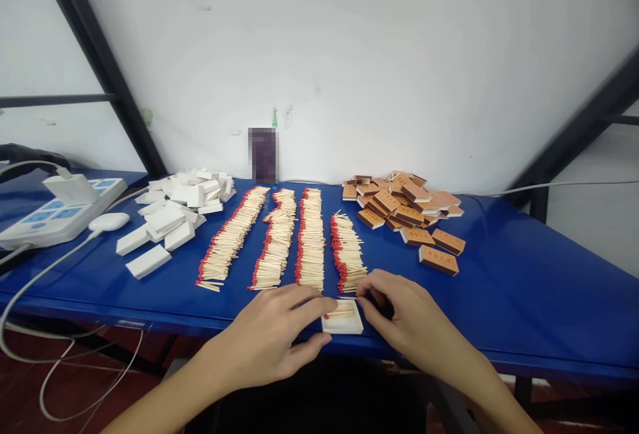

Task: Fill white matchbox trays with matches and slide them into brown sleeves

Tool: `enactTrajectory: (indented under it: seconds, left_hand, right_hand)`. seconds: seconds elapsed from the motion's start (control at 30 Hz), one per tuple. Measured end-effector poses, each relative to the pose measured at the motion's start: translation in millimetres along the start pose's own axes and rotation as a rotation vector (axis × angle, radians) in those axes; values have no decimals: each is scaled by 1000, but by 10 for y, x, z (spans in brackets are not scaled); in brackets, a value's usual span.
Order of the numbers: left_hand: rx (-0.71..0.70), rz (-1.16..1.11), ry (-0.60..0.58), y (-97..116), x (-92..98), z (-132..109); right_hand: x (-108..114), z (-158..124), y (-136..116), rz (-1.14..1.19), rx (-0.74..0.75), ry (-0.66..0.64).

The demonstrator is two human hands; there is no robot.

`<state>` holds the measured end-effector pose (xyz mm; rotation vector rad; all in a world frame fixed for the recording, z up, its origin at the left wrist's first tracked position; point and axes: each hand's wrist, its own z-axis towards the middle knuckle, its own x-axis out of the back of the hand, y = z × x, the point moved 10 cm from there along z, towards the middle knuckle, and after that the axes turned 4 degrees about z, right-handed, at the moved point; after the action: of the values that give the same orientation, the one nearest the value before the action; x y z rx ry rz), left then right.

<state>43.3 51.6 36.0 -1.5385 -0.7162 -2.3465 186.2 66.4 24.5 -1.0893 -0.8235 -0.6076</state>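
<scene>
A small white matchbox tray [344, 325] with a few red-tipped matches in it lies at the front edge of the blue table [524, 287]. My left hand [272, 337] rests at its left side, index finger and thumb touching the tray. My right hand [409, 317] is at its right side, fingers curled in a pinch over the tray's top right corner; what they hold is too small to make out. Just behind the tray run several rows of matches [309, 237].
A heap of white inner trays [174, 211] lies at the back left and a heap of orange matchbox sleeves [404, 211] at the back right. A power strip [54, 211] with a white plug and cables sits at the far left. A white wall stands behind the table.
</scene>
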Motion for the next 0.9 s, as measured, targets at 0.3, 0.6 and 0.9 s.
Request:
enactTrajectory:
  seconds: [0.3, 0.6, 0.9]
  left_hand:
    - [-8, 11, 28, 10, 11, -3]
    - [24, 10, 33, -6, 24, -23]
    - [46, 5, 23, -26, 7, -22]
  right_hand:
    - [-12, 3, -35, -52, 26, -11]
    - [23, -30, -5, 117, -12, -7]
    - [-81, -22, -194, 192, 69, -97]
